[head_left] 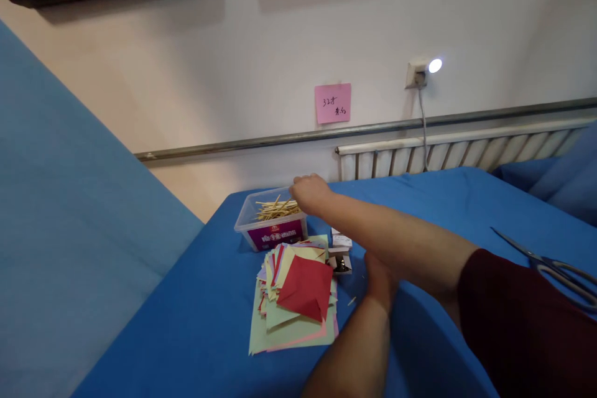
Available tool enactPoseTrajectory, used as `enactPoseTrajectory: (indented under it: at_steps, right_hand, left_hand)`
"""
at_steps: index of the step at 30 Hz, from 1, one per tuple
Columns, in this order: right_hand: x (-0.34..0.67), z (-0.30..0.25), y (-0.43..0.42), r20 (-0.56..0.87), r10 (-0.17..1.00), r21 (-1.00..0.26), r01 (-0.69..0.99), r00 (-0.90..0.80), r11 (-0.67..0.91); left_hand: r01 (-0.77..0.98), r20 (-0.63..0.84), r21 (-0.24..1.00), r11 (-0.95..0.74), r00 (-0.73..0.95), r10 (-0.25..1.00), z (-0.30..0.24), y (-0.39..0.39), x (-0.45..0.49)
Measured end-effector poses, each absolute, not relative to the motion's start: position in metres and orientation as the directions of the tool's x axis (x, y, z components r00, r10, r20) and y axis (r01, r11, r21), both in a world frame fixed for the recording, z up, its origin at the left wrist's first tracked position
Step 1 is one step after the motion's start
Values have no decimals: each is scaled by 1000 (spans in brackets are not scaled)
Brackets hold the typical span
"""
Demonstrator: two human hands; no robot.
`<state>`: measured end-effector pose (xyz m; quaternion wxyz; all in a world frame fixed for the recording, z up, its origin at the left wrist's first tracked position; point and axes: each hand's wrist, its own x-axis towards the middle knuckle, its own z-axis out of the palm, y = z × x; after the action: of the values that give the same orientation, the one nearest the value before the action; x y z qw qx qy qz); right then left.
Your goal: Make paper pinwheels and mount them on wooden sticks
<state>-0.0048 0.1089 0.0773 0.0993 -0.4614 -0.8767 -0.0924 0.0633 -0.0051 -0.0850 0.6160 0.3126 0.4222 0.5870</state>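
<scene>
My right hand [310, 194] reaches across to a clear plastic box [273, 230] with a purple label, which holds several toothpicks [275, 208]. Its fingers curl down into the toothpicks at the box's right end, and what they pinch is hidden. My left hand [379, 280] lies on the blue cloth under my right forearm, its fingers covered by that arm. Just left of it lies a pile of coloured paper squares [298, 305] with a red one [306, 289] on top. A small metal and white object [340, 255] sits between the pile and my left hand.
Grey-handled scissors [555, 267] lie at the right on the blue-covered table [196, 336]. Behind the table are a white radiator [466, 152], a wall socket with a lit lamp [422, 71] and a pink sticky note [333, 102]. A blue surface [69, 230] rises at the left.
</scene>
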Motion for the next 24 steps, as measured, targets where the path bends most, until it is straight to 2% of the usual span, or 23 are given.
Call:
enactPoseTrajectory:
  at_steps: [2, 5, 7, 9, 11, 13, 15, 20, 24]
  right_hand:
    - [22, 77, 90, 399, 780, -73, 832, -481, 550]
    - [76, 61, 51, 586, 772, -466, 677, -247, 570]
    - [115, 39, 23, 565, 825, -715, 478, -35, 510]
    - [151, 13, 1, 421, 898, -896, 212, 128, 390]
    - [181, -12, -12, 313, 936, -949, 5, 163, 316]
    - [205, -31, -15, 226, 962, -965, -95, 155, 242]
    - [222, -44, -12, 181, 983, -979, -94, 36, 183]
    - [241, -59, -1, 119, 990, -986, -124, -75, 110]
    - [236, -74, 6, 82, 996, -992, -100, -39, 78]
  left_hand:
    - [-345, -64, 936, 65, 15, 998, -82, -5, 61]
    - [-295, -132, 947, 126, 2, 991, -85, -1, 60]
    - [-355, -143, 926, 130, -11, 990, -88, 2, 60]
    - [-473, -161, 868, 153, 22, 987, -88, 5, 59]
    - [-552, -166, 819, 155, 30, 986, -86, 8, 57]
    - [-592, -198, 788, 172, 21, 980, -80, 11, 53]
    - [-637, -254, 752, 173, -38, 966, -74, 14, 47]
    - [-688, -352, 700, 193, -97, 931, -63, 16, 38]
    - [-663, -353, 724, 193, -116, 928, -62, 12, 42]
